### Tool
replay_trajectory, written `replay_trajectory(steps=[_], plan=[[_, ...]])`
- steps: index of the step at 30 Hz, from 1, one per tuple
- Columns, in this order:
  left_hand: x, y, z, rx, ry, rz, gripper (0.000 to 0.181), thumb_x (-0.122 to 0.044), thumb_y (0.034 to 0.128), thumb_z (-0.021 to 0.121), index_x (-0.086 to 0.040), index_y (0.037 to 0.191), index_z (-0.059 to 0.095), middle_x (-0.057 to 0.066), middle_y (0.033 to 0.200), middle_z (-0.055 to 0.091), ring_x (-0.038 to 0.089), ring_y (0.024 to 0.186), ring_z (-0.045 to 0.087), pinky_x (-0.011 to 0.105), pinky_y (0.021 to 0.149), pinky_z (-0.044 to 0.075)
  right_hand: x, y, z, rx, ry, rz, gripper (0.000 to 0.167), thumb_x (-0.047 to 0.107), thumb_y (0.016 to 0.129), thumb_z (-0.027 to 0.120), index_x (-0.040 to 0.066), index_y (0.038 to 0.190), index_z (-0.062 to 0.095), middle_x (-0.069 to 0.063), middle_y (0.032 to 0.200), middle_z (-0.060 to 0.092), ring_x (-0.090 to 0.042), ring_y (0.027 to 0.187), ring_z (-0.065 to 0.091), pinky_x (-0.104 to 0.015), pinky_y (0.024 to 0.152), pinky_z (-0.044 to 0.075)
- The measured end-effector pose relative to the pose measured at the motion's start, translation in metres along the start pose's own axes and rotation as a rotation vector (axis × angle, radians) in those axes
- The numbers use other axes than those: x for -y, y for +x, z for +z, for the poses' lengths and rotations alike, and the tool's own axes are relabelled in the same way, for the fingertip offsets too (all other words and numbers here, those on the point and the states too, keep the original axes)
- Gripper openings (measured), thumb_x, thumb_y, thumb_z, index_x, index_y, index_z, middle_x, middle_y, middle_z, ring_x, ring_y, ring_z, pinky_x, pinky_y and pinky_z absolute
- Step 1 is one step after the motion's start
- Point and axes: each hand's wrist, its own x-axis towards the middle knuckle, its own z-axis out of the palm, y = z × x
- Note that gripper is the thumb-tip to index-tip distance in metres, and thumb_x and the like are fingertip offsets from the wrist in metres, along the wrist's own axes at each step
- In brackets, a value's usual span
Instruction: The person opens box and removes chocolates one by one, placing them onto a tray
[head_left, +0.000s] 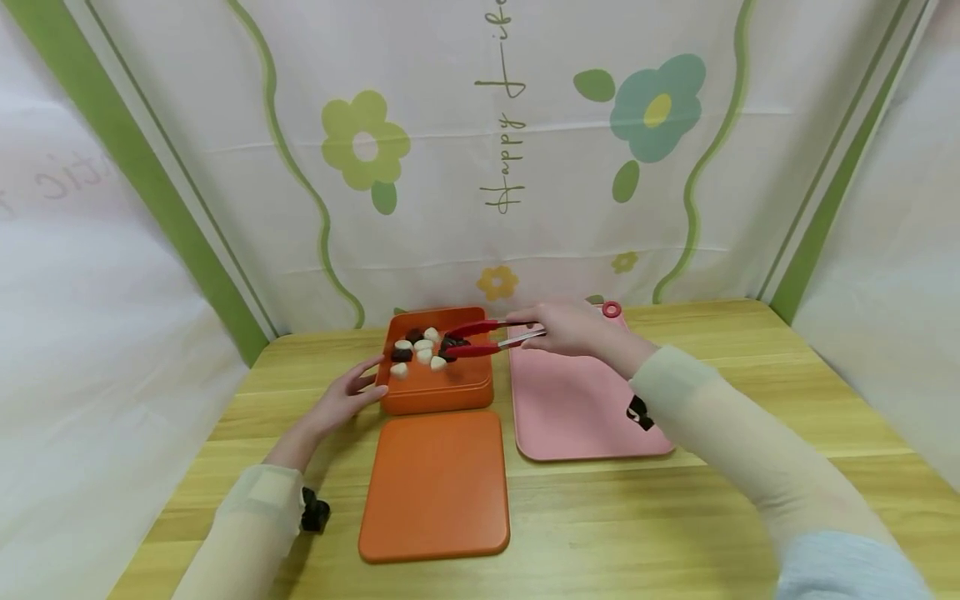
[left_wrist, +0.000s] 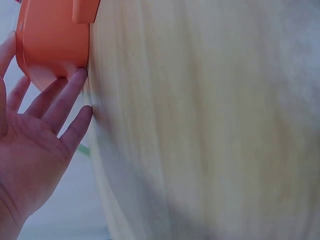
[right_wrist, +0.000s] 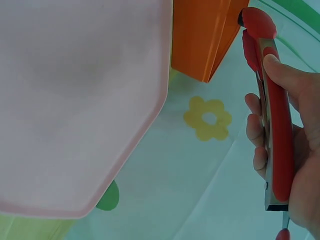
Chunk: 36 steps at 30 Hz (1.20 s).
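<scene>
Taking the orange box as the clock's centre in the head view, the orange lid [head_left: 433, 487] lies flat on the wooden table [head_left: 600, 533] at 6 o'clock, nearest the person. The pink board [head_left: 577, 417] lies flat between 3 and 4 o'clock, just beside the box.

The left hand [head_left: 348, 402] is at 8 o'clock, its thumb at the front rim of the orange box [head_left: 435, 402]. The left wrist view adds what the head view hides: the palm side, with fingers straight and spread, several tips touching the outer wall.

Only the head view shows the white pieces [head_left: 424, 356] and dark pieces [head_left: 401, 356] together inside the box. The red-handled tongs [head_left: 480, 351] reach in from 3 o'clock, tips at a dark piece; whether they pinch it, I cannot tell.

The right hand [head_left: 573, 329], at 3 o'clock above the board, grips the tongs. The right wrist view reveals its thumb along one arm and fingers curled round the other.

Farthest, a yellow flower [head_left: 489, 282] marks the backdrop between 1 and 2 o'clock.
</scene>
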Motion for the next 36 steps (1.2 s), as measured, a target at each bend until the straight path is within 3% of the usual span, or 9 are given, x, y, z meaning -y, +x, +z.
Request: replay_trajectory(steps=[6,13,21,32,36], plan=[[0.001,0.000,-0.001,0.003,0.001,0.003,0.064,-0.023,0.0993,0.059,-0.007,0.153,0.028,0.026,0.154,0.025,0.045,0.138,0.027,0.059,0.106,0.029,-0.015,-0.021,-0.005,-0.083,-0.073,-0.001,0.051,0.036,0.088,0.073,0.027,0.136,0.060,-0.002,0.117,0.066,-0.020,0.090,0.063,-0.038,0.069,0.049],[0.001,0.000,-0.001,0.009,-0.010,0.006,0.064,-0.022,0.0995,0.058,-0.007,0.154,0.027,0.028,0.152,0.027,0.045,0.139,0.026,0.058,0.106,0.029,-0.033,-0.043,-0.014,-0.145,-0.075,0.053,0.051,0.036,0.085,0.075,0.021,0.133,0.063,-0.004,0.113,0.067,-0.021,0.087,0.062,-0.040,0.068,0.049],[0.001,0.000,-0.001,0.008,-0.013,-0.007,0.065,-0.023,0.0989,0.059,-0.009,0.154,0.028,0.027,0.152,0.028,0.044,0.139,0.026,0.058,0.107,0.029,-0.062,-0.058,-0.017,-0.138,-0.140,0.121,0.052,0.038,0.087,0.073,0.019,0.134,0.062,-0.008,0.124,0.065,-0.028,0.095,0.064,-0.046,0.068,0.050],[0.000,0.000,-0.001,0.013,-0.011,-0.005,0.065,-0.023,0.0993,0.059,-0.008,0.154,0.027,0.029,0.151,0.030,0.043,0.139,0.027,0.058,0.107,0.029,-0.083,-0.065,-0.009,-0.100,-0.156,0.174,0.049,0.035,0.086,0.074,0.017,0.131,0.064,-0.015,0.114,0.067,-0.037,0.089,0.064,-0.051,0.065,0.049],[0.000,0.000,-0.001,0.013,-0.006,-0.010,0.066,-0.024,0.0993,0.059,-0.009,0.154,0.026,0.027,0.153,0.027,0.044,0.139,0.026,0.058,0.107,0.028,-0.089,-0.063,-0.004,-0.083,-0.159,0.197,0.048,0.032,0.086,0.075,0.018,0.131,0.065,-0.013,0.109,0.068,-0.033,0.083,0.063,-0.049,0.063,0.048]])
